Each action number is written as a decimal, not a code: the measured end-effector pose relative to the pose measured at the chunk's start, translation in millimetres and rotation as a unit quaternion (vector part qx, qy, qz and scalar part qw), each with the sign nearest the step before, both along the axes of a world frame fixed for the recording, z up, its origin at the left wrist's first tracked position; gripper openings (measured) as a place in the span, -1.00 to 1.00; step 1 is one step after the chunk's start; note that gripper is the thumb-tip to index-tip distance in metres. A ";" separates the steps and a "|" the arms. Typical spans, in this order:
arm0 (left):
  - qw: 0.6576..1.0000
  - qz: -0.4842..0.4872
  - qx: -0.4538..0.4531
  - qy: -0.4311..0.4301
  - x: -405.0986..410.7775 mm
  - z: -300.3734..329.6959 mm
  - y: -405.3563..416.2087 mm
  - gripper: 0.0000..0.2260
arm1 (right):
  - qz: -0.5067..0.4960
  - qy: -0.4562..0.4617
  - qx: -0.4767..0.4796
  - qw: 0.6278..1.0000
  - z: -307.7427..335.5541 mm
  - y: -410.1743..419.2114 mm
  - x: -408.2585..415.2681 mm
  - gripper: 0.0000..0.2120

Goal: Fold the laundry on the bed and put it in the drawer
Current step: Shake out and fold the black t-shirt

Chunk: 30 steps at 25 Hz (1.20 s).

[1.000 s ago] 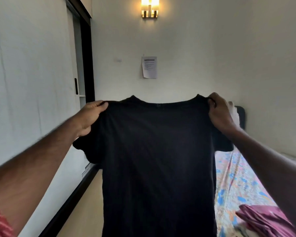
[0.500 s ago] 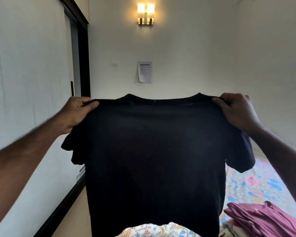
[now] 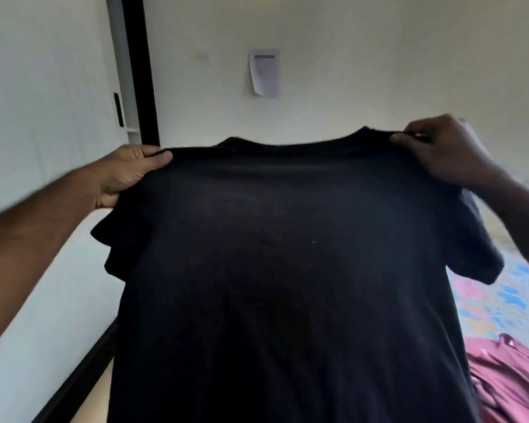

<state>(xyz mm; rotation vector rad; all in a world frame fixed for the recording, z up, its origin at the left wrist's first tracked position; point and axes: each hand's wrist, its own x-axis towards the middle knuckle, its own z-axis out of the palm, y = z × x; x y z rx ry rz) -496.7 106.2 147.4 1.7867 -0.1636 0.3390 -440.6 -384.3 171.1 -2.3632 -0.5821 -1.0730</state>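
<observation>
A black T-shirt (image 3: 287, 270) hangs spread out in front of me and fills most of the view. My left hand (image 3: 129, 172) grips its left shoulder, thumb on the near side of the cloth. My right hand (image 3: 443, 151) pinches its right shoulder at about the same height. Both short sleeves droop below the hands. A pink garment (image 3: 510, 383) lies crumpled on the bed (image 3: 501, 303) at the lower right. The shirt hides the bed's near part. No drawer is in view.
A white sliding wardrobe door (image 3: 43, 117) with a black frame (image 3: 139, 71) runs along the left. A paper sheet (image 3: 264, 73) is stuck to the far wall. A strip of floor shows at the lower left beside the shirt.
The view has tilted down, so the wall lamp is out of frame. The shirt is held closer and wider, with my hands still at its shoulders.
</observation>
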 end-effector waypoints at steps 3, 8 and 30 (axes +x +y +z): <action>0.998 0.037 -0.003 0.056 70.4 -98.0 6.7 -0.83 | -0.012 0.074 -0.034 0.997 -110.5 8.6 76.3 -0.63; 0.987 0.087 0.106 0.088 169.0 -282.7 14.3 -0.81 | -0.054 0.203 -0.032 0.977 -305.1 26.4 170.8 -0.63; 0.927 0.134 0.216 0.277 316.6 -433.3 53.0 -0.86 | -0.016 0.514 -0.008 0.857 -398.0 -17.1 344.4 -0.64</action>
